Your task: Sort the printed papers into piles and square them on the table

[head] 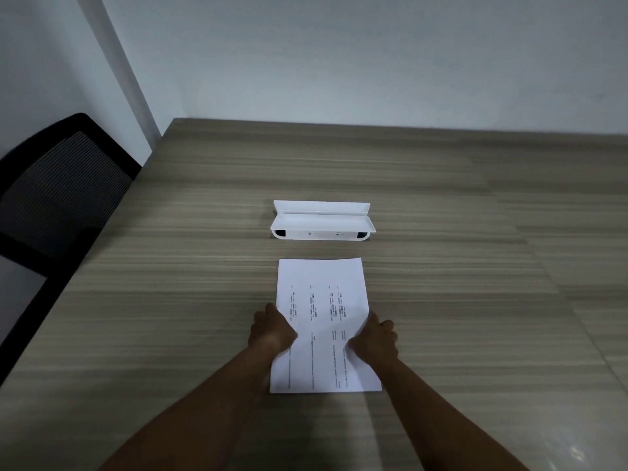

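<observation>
just this side of the small white plastic printer (321, 220), the white printed paper stack (323, 321) lies on the wood-grain table (170, 300). left hand (272, 329) and right hand (375, 338) clamp its long edges: squaring, i'd judge. next, tap it flush.

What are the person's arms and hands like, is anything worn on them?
The left forearm and right forearm are bare to the picture's edge: no sleeves in view. The left hand and right hand wear no gloves, and no watch, ring or bracelet shows.
</observation>
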Demonstrator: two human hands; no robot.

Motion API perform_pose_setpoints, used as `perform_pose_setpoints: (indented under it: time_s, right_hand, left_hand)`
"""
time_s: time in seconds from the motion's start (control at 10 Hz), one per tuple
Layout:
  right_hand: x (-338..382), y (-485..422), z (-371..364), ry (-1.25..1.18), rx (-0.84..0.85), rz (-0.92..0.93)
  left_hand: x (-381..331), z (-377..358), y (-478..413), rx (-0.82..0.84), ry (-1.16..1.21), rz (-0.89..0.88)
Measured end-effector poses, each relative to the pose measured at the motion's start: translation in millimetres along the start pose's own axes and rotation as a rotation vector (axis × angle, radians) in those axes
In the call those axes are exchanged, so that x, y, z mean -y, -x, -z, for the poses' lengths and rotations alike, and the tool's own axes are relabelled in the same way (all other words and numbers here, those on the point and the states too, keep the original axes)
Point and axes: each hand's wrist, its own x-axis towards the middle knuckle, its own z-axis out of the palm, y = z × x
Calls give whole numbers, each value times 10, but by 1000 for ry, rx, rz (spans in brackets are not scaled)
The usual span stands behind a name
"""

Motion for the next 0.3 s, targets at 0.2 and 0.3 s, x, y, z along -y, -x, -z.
perform_pose_setpoints:
  time_s: [0.2, 0.3]
  right_hand:
    - [-38, -3, 80, -5, 51, 7]
    - [-26, -88, 266, -40, 20, 56]
  left_hand:
    - [200, 100, 93, -34, 29, -74]
    - [535, 150, 325, -210, -49, -201]
